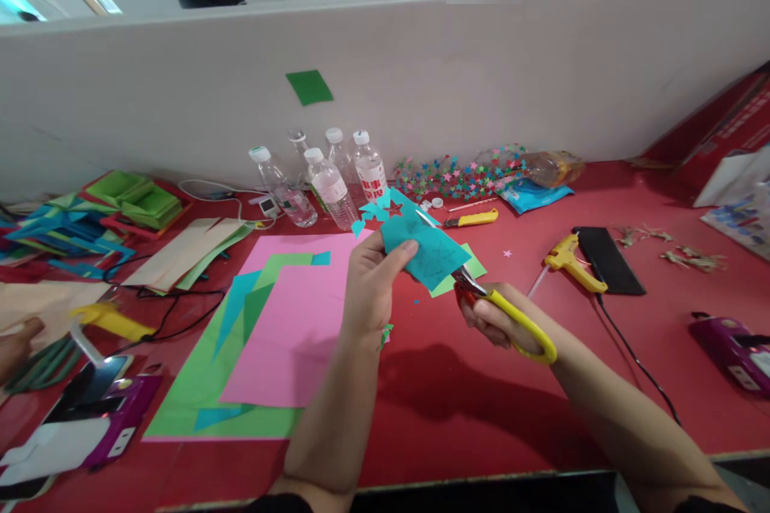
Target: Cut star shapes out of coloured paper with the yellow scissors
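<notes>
My left hand [374,276] pinches a piece of blue paper [426,252], thumb on top, above the red table. Star-shaped holes and ragged bits show along the paper's far left end. My right hand [496,317] grips scissors [522,326] with yellow and red handles. Their blades meet the paper, one passing over it and the rest partly hidden by it. A small light green sheet [472,264] lies beneath. To the left of my left hand, large pink [294,329] and green paper sheets [174,401] are stacked with blue scraps among them.
Several plastic bottles [330,192] stand by the wall, beside a pile of small coloured stars [457,176]. A yellow utility knife [472,219] lies near them. A yellow glue gun [571,263] rests at right by a black box [609,260]. Another person's hand [18,345] is at far left.
</notes>
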The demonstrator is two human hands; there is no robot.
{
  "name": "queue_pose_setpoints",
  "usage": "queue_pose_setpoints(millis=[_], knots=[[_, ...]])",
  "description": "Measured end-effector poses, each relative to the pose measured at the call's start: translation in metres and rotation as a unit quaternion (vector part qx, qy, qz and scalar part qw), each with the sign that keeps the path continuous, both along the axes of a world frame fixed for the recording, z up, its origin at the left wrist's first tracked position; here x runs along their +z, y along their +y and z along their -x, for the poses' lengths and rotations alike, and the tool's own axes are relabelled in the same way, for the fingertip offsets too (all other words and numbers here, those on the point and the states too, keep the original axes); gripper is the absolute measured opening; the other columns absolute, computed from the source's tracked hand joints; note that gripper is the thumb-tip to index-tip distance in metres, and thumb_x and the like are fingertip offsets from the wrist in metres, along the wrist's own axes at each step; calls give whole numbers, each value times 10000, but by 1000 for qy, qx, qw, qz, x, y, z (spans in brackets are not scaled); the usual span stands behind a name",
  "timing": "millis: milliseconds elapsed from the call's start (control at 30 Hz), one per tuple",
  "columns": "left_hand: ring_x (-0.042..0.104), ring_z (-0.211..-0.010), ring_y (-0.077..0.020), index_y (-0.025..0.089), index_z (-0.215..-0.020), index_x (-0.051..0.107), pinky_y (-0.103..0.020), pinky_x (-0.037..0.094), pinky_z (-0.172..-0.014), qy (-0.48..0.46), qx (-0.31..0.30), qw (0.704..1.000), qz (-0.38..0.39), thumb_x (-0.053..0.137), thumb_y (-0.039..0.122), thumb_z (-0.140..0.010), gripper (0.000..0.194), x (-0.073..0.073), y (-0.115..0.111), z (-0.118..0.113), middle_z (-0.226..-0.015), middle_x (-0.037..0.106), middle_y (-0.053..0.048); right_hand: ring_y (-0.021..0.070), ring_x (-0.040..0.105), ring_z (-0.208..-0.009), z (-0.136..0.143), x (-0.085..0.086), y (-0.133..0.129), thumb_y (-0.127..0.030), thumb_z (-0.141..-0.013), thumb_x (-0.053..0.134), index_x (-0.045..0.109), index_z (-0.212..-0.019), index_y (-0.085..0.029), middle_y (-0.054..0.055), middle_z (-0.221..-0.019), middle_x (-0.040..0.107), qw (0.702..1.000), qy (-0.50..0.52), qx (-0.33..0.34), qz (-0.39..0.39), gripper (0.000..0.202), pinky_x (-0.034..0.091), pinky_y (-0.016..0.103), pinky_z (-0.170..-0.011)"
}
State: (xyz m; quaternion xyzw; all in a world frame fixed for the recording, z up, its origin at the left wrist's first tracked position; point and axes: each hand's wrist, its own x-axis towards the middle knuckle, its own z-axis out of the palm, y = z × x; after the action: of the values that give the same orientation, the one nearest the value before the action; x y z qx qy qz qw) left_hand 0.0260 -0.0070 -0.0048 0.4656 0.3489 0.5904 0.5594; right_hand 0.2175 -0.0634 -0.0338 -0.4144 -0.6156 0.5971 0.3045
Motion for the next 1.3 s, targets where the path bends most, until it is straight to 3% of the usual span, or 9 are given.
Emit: queue_pose_setpoints(millis=[333,1300], knots=[[559,-499,-93,171,-701,655,-214,476,-471,-3,8,1000,-15,717,312,-763,166,0,-5,-9,-575,610,28,73,330,-335,17,-6,-8,-650,-836,458,457,-717,-203,-93,-402,373,998,-5,-61,9,462,279,212,-383],[550,-468,-100,185,-716,647,-228,467,-480,28,-5,1000,-13,700,347,-776,181,0,-5,-8,-552,609,32,89,322,-336,26,-2,-12,-671,-865,362,387,-601,-233,-59,-376,365,992,-79,-92,-46,512,250,243,-393]])
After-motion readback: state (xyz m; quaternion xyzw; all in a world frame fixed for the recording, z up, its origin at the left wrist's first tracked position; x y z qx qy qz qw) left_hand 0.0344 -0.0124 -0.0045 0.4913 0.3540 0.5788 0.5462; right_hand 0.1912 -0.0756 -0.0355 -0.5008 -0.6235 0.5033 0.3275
